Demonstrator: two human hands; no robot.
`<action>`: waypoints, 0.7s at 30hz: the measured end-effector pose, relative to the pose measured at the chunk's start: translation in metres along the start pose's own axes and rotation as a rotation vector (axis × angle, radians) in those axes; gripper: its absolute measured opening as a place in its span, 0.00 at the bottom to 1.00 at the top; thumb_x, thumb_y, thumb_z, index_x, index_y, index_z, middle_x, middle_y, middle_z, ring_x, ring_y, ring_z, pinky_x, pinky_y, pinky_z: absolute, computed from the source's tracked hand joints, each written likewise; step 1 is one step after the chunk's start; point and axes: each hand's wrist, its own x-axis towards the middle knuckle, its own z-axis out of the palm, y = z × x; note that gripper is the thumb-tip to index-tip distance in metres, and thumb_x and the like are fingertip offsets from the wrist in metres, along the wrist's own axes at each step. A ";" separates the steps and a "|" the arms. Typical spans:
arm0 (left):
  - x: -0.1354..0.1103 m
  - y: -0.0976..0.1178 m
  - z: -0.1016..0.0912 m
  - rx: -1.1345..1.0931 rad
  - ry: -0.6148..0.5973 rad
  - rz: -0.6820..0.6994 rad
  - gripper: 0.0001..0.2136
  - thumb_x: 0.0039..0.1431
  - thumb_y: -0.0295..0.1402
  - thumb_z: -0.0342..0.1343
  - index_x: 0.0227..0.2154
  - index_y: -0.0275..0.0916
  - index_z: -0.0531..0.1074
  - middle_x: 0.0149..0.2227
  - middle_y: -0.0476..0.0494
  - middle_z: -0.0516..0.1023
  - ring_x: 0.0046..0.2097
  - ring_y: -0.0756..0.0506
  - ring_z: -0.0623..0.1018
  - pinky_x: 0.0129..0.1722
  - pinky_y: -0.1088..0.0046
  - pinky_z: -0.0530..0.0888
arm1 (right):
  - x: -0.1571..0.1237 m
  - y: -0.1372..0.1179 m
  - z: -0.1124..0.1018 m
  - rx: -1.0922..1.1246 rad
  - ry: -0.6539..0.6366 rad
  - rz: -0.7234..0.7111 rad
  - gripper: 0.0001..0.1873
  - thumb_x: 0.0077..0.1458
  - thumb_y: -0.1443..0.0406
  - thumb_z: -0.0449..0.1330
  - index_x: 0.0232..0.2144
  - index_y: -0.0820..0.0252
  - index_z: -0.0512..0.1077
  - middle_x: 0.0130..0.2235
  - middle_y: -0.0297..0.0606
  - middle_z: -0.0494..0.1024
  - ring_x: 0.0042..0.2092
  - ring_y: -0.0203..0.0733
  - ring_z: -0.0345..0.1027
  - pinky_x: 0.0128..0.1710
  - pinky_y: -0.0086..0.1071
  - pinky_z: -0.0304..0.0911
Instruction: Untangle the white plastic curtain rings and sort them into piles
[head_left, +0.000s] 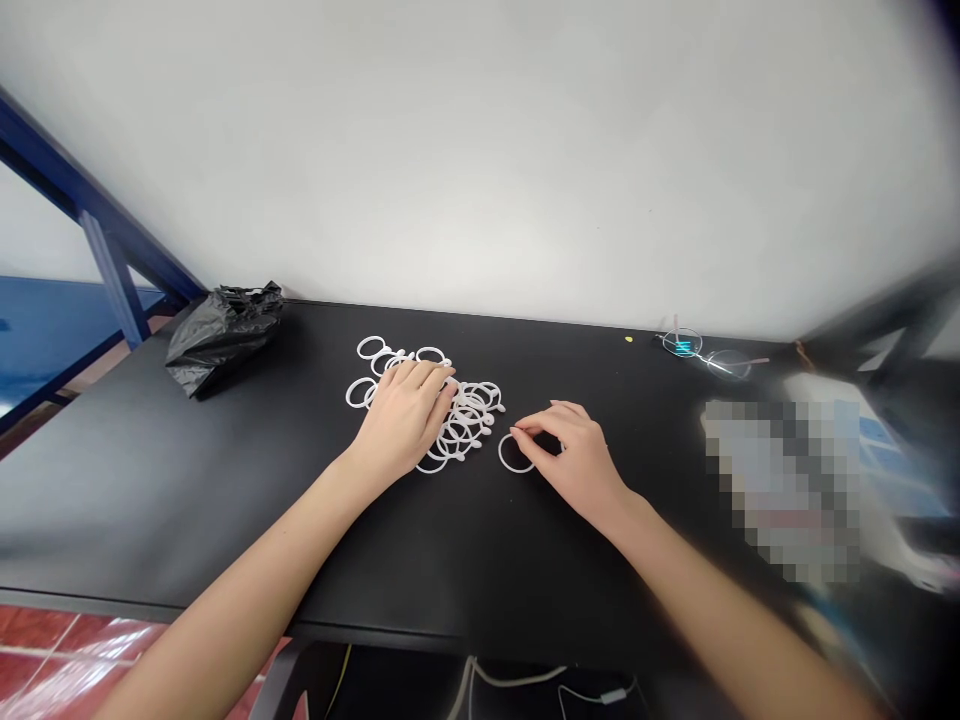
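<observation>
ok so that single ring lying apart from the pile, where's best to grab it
Probably pinch the thin rim of the single ring on its right edge, coming from above. It lies flat on the table, and that edge is nearest the right hand, away from the pile.

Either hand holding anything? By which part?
Right hand pinches one white ring by its far rim, with the ring flat on the table. Left hand lies open on the ring pile, gripping nothing.
</observation>
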 end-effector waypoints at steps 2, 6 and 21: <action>0.000 0.004 -0.004 -0.046 0.042 0.019 0.13 0.70 0.32 0.42 0.49 0.36 0.70 0.48 0.37 0.77 0.49 0.38 0.73 0.49 0.58 0.68 | 0.001 -0.001 -0.001 0.010 -0.003 0.013 0.05 0.57 0.68 0.61 0.28 0.55 0.74 0.29 0.32 0.80 0.31 0.40 0.72 0.51 0.47 0.65; -0.002 0.013 -0.008 -0.146 0.090 0.136 0.10 0.69 0.30 0.45 0.47 0.37 0.69 0.46 0.38 0.77 0.47 0.41 0.73 0.51 0.58 0.67 | 0.002 -0.002 -0.004 -0.010 -0.029 0.029 0.01 0.54 0.67 0.63 0.32 0.56 0.75 0.33 0.35 0.82 0.35 0.43 0.74 0.45 0.44 0.67; -0.006 0.022 -0.001 -0.179 0.116 0.286 0.08 0.67 0.27 0.48 0.44 0.40 0.70 0.42 0.42 0.78 0.43 0.44 0.74 0.55 0.56 0.67 | 0.004 0.000 -0.011 -0.053 0.066 0.062 0.09 0.54 0.74 0.59 0.32 0.55 0.76 0.30 0.34 0.80 0.33 0.43 0.73 0.35 0.39 0.68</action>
